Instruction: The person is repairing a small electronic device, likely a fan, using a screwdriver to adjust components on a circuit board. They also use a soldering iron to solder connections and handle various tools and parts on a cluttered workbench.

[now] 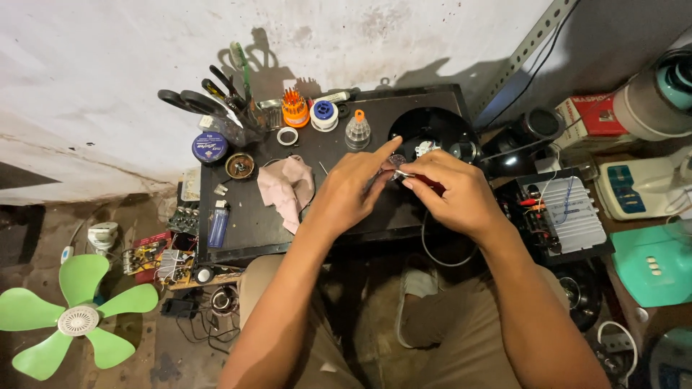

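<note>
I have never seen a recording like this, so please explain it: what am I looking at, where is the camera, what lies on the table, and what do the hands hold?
This is one picture from a camera worn on a person's head, looking down. The person sits at a small black worktable. The left hand and right hand meet over it, pinching a small metal part; the right hand also grips a red-handled tool. On the table lie a crumpled pink cloth, a blue lighter and a clear bottle with an orange cap. A green fan blade lies on the floor.

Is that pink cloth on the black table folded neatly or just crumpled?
Crumpled: the pink cloth lies bunched in uneven wrinkles on the black table, one corner hanging down.
</note>
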